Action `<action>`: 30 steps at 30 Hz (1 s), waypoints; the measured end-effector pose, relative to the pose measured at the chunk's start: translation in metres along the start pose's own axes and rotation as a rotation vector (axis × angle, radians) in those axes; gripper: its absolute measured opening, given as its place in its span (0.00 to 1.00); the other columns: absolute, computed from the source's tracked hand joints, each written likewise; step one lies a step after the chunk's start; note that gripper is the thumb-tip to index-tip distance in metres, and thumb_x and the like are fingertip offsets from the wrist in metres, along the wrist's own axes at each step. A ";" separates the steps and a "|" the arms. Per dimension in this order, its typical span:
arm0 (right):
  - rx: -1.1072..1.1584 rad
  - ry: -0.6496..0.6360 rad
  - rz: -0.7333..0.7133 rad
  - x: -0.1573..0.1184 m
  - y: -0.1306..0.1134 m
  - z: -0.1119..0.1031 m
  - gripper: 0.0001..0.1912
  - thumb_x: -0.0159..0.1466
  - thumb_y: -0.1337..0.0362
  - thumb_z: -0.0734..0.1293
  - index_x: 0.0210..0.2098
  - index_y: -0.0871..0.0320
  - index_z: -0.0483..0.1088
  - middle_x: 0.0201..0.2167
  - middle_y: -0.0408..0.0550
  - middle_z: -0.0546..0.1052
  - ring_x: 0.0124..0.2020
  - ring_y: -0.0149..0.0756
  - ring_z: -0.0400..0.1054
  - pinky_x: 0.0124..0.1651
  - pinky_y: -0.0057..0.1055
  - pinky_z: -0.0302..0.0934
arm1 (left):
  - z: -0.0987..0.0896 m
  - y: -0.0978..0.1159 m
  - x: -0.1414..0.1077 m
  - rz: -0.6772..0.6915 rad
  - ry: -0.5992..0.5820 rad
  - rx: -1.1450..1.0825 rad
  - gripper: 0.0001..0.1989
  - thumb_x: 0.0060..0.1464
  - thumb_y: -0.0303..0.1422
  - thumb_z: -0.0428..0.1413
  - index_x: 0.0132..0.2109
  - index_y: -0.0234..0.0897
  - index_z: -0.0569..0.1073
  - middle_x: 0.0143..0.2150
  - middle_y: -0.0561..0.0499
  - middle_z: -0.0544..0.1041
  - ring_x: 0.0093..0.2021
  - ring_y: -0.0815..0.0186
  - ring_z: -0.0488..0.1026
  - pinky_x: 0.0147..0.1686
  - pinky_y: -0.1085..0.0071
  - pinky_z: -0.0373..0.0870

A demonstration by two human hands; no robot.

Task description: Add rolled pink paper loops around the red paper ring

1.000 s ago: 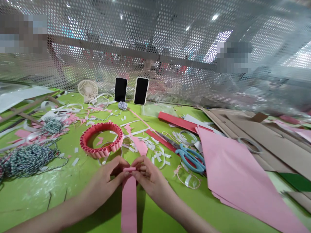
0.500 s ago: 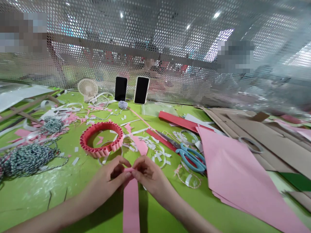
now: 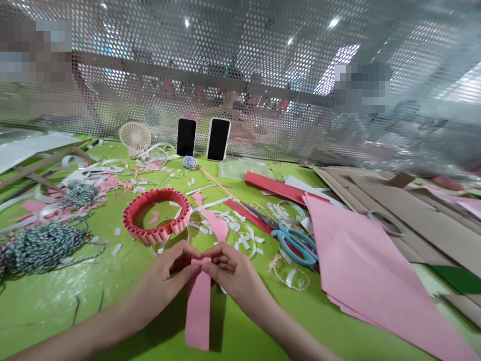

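Observation:
A pink paper strip hangs toward me from between my hands, its far end rolled or folded over. My left hand pinches that end at its left edge with thumb and fingertips. My right hand pinches the same end from the right. Just beyond my left hand lies a red and pink ring edged with small paper rolls. A cut pink paper piece rests past my fingertips. To the right of my right hand lie blue-handled scissors, their blades pointing away to the left.
Pink paper sheets and brown cardboard cover the right side. Twisted cord is heaped at left. White scraps litter the middle. A small fan and two phones stand before a perforated metal screen.
The strip's near end has risen and drawn away from me, so its lower edge now shows. My fingers have shifted slightly at the folded far end; both hands still pinch it.

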State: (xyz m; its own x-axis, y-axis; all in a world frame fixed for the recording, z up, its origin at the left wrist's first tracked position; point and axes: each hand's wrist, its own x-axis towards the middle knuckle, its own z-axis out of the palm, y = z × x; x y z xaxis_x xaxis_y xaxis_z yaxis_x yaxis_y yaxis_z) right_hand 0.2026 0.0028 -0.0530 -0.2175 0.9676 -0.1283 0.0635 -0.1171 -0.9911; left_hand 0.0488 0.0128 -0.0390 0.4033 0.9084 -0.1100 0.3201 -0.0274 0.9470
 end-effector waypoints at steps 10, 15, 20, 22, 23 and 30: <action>-0.011 -0.003 -0.032 0.000 0.000 0.000 0.09 0.53 0.60 0.65 0.31 0.58 0.65 0.24 0.42 0.70 0.28 0.32 0.66 0.33 0.29 0.61 | 0.000 -0.002 0.002 -0.015 0.004 0.006 0.10 0.52 0.40 0.49 0.32 0.37 0.65 0.26 0.56 0.67 0.29 0.67 0.64 0.28 0.73 0.59; 0.007 0.013 -0.033 0.000 0.001 0.001 0.10 0.52 0.58 0.65 0.28 0.59 0.64 0.22 0.43 0.68 0.27 0.32 0.66 0.32 0.30 0.61 | 0.001 0.000 0.001 -0.014 0.002 -0.010 0.10 0.51 0.40 0.50 0.32 0.37 0.65 0.24 0.57 0.66 0.27 0.69 0.63 0.26 0.74 0.58; 0.001 0.004 -0.082 -0.001 0.003 0.001 0.06 0.54 0.63 0.64 0.31 0.58 0.64 0.25 0.42 0.69 0.29 0.31 0.66 0.34 0.30 0.60 | 0.000 0.000 0.002 -0.014 0.040 -0.013 0.09 0.51 0.39 0.50 0.31 0.38 0.65 0.25 0.57 0.66 0.28 0.69 0.64 0.27 0.74 0.59; -0.009 0.000 -0.077 -0.001 0.003 0.001 0.07 0.54 0.63 0.64 0.32 0.58 0.65 0.26 0.43 0.69 0.30 0.31 0.66 0.35 0.30 0.60 | 0.001 0.000 0.001 -0.005 0.047 -0.010 0.09 0.51 0.39 0.51 0.31 0.38 0.65 0.24 0.57 0.66 0.27 0.69 0.64 0.26 0.75 0.59; -0.012 -0.003 -0.063 -0.001 0.003 0.001 0.07 0.54 0.62 0.64 0.31 0.58 0.65 0.26 0.44 0.70 0.30 0.32 0.66 0.34 0.30 0.60 | 0.001 -0.001 0.001 0.004 0.047 -0.002 0.09 0.51 0.39 0.51 0.31 0.38 0.65 0.25 0.57 0.66 0.27 0.69 0.64 0.26 0.75 0.59; -0.049 0.045 -0.070 -0.002 -0.001 0.001 0.04 0.54 0.65 0.63 0.29 0.59 0.65 0.26 0.45 0.71 0.30 0.33 0.66 0.34 0.31 0.59 | 0.001 0.000 0.001 -0.001 0.013 0.030 0.08 0.53 0.39 0.48 0.33 0.39 0.65 0.26 0.57 0.67 0.28 0.68 0.65 0.27 0.74 0.61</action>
State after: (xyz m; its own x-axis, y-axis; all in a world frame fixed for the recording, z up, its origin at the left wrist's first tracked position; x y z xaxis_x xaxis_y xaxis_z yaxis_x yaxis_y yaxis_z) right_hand 0.2022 0.0009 -0.0520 -0.1796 0.9822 -0.0555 0.0975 -0.0384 -0.9945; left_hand 0.0495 0.0131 -0.0393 0.3914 0.9140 -0.1069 0.3465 -0.0388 0.9372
